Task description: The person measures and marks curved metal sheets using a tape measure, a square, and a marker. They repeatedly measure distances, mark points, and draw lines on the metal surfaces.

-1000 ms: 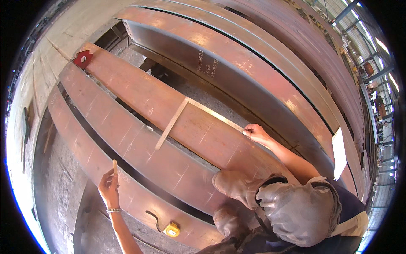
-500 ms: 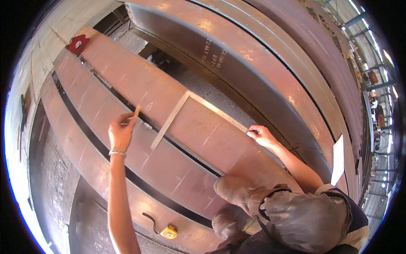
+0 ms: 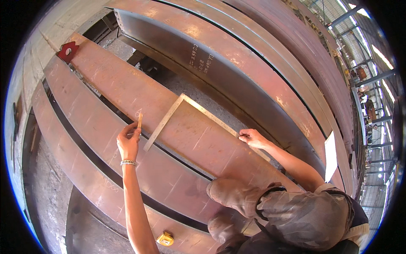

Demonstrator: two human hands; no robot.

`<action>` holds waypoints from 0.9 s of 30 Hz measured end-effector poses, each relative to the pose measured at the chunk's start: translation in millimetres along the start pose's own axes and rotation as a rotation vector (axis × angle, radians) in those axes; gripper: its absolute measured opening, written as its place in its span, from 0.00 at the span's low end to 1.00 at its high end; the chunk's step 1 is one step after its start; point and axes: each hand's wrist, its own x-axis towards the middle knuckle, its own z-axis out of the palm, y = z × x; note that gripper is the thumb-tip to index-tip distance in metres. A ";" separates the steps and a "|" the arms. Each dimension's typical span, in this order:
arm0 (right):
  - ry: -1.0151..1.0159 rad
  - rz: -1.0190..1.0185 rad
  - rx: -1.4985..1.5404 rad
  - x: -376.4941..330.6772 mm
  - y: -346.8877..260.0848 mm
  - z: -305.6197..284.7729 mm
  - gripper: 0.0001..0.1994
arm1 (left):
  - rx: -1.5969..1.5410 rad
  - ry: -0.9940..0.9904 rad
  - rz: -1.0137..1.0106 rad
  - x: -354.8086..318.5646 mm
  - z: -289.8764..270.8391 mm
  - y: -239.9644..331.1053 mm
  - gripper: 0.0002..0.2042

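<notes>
My left hand (image 3: 128,144) pinches a pale, flat stick of marking chalk (image 3: 140,120), held upright near the far edge strip of a rust-brown steel beam (image 3: 203,148). An L-shaped steel square (image 3: 163,123) lies on that beam, its short arm across the face and its long arm along the far edge. The chalk is close to the short arm's near end, apart from it. My right hand (image 3: 252,138) grips the long arm of the square between thumb and fingers. Thin chalk lines run across the beam. Part of the long arm is hidden behind my right hand.
Two more beam flanges (image 3: 97,122) run alongside on the near side, with dark gaps between. A yellow tape measure (image 3: 165,238) rests on the nearest one. A red metal piece (image 3: 67,51) stands at the far left end. Larger beams (image 3: 237,55) lie beyond a deep gap.
My left hand has moved right with the chalk, closer to the square's short arm. My right hand stays on the square. The whole view has shifted slightly.
</notes>
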 end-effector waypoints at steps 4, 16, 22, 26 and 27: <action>-0.059 0.045 0.071 -2.5 -5.2 -6.5 0.11 | 0.062 0.001 0.076 2.9 7.3 4.7 0.13; -0.135 -0.066 -0.076 0.6 8.2 -15.8 0.13 | 0.133 0.006 0.100 7.5 12.6 1.2 0.12; -0.142 -0.073 -0.076 -0.4 12.8 -15.4 0.12 | 0.216 0.007 0.216 16.6 19.7 9.9 0.13; -0.125 -0.067 -0.066 -0.4 13.9 -12.9 0.12 | 0.181 0.008 0.201 18.8 28.4 14.0 0.13; -0.120 -0.079 -0.074 -0.5 13.5 -12.1 0.12 | 0.159 0.008 0.194 18.7 29.7 14.3 0.13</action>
